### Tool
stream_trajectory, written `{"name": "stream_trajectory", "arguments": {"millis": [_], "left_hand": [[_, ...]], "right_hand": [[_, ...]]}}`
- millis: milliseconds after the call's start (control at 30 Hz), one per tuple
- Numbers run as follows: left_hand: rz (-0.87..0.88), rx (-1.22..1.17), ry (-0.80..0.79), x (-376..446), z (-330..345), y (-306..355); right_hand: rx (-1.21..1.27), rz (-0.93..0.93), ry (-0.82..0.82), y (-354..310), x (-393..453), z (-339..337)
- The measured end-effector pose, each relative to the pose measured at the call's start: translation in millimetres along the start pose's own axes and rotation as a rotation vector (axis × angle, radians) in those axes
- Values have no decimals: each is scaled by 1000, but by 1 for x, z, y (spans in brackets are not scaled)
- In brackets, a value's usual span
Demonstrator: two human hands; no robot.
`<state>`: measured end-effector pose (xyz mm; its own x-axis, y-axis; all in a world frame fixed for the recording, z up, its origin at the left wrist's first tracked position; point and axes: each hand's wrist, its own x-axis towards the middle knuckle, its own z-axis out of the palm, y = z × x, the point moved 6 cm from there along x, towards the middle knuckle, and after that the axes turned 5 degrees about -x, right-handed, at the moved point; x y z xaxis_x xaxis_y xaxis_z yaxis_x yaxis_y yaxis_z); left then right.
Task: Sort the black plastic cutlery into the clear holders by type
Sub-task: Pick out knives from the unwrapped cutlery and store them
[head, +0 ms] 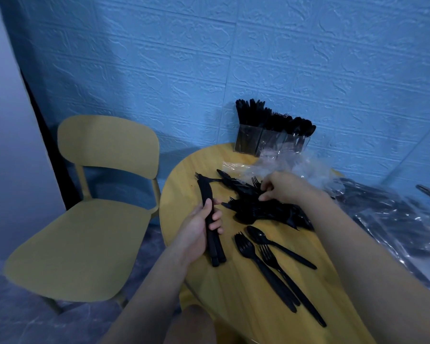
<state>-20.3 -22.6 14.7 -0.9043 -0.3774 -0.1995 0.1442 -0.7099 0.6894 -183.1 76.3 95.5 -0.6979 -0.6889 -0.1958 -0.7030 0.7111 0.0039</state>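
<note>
Meanwhile the left hand [199, 232] gripped a bundle of knives [210, 219] above the worktop [184, 184]. Right hand [283, 187] pinched into the cutlery pile [263, 207].

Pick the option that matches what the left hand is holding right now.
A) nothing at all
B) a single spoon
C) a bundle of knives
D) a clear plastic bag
C: the left hand grips a bundle of knives, their straight blades pointing away across the table, while the right hand reaches into the loose pile of cutlery.
</note>
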Motion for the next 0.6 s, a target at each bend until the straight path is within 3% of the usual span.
{"name": "stream_trajectory", "arguments": {"millis": [267, 600], "left_hand": [[-15, -19, 20, -3, 2, 1], [-24, 0, 27, -5, 3, 2]], "right_hand": [[-5, -29, 78, 5, -1, 7], [451, -57, 388, 8, -17, -39]]}}
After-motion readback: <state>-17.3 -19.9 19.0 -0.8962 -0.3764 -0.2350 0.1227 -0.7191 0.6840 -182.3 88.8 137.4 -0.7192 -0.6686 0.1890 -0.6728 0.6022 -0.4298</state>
